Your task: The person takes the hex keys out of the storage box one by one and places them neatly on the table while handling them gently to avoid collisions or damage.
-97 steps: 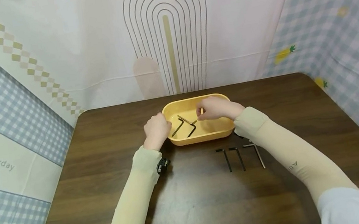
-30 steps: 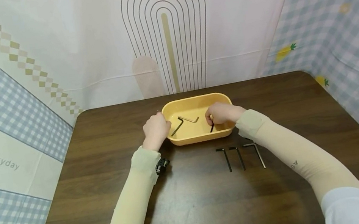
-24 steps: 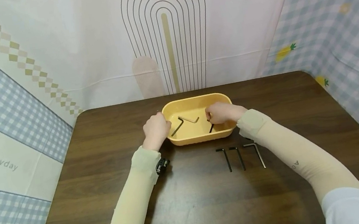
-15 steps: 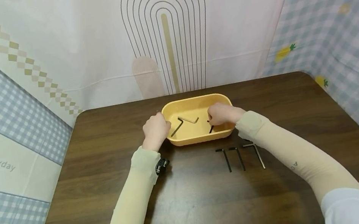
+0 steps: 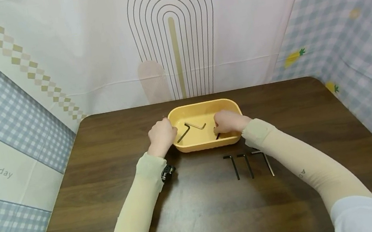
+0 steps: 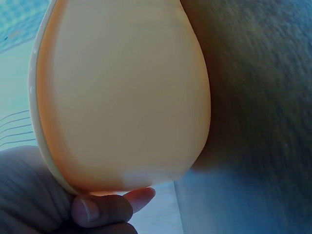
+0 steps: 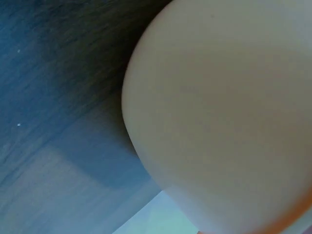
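Note:
My left hand (image 5: 161, 135) grips the left end of a yellow oval tray (image 5: 208, 144). In the left wrist view its fingers (image 6: 105, 209) curl at the rim of the tray's wall (image 6: 126, 97). Over the tray's right half, my right hand (image 5: 228, 121) reaches down with curled fingers and pinches a black hex key (image 5: 218, 136), mostly hidden under them. Further left inside the tray lie a dark hex key (image 5: 183, 133) and a silvery one (image 5: 196, 125), their ends close together. The right wrist view shows the tray's outer wall (image 7: 209, 112) but not the hand.
On the brown wooden table (image 5: 200, 217), in front of the tray, two black hex keys (image 5: 234, 168) and a silvery hex key (image 5: 268, 165) form a row, the latter beside my right forearm. A patterned cloth (image 5: 101, 44) hangs behind the table.
A black hex key that lay crossed over the silvery one is now at the tray's right side, under my right hand, which moved right and slightly nearer. My left hand stays on the rim.

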`<state>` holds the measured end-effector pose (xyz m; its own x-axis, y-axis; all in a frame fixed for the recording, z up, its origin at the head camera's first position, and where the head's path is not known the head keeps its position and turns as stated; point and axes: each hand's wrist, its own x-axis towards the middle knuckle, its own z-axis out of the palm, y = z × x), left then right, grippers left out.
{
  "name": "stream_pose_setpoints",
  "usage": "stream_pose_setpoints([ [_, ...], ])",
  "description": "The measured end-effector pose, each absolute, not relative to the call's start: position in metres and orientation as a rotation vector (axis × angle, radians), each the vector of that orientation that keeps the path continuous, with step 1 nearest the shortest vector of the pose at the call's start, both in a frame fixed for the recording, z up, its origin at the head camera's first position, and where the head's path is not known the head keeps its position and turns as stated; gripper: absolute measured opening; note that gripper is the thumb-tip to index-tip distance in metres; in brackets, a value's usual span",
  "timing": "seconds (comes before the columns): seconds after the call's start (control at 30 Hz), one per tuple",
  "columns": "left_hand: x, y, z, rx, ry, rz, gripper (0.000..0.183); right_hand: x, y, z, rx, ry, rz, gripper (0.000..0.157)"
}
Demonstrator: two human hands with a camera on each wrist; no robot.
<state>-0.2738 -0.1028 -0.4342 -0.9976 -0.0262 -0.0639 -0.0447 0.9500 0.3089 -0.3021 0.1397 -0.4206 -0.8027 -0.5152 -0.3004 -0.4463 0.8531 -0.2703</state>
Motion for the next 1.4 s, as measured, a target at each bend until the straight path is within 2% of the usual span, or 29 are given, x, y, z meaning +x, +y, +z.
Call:
stream_pose_setpoints([
  [0.4, -0.274, -0.104, -0.434, -0.058, 3.027, 0.481, 0.032, -0.299, 0.138, -0.425, -0.827, 2.722, -0.304, 0.041],
  [0.5, -0.274, -0.104, -0.435, -0.052, 3.029, 0.487, 0.030, -0.298, 0.137, -0.424, -0.829, 2.722, -0.302, 0.037],
  [0.73, -0.273, -0.103, -0.435, -0.047, 3.035, 0.491, 0.032, -0.295, 0.134, -0.420, -0.827, 2.735, -0.399, 0.017],
  [1.03, -0.271, -0.103, -0.434, -0.049, 3.037, 0.492, 0.032, -0.296, 0.135, -0.418, -0.906, 2.806, -0.484, 0.019],
  [1.4, -0.272, -0.102, -0.433, -0.042, 3.037, 0.479, 0.034, -0.298, 0.139, -0.413, -0.949, 2.843, -0.658, 0.013],
])
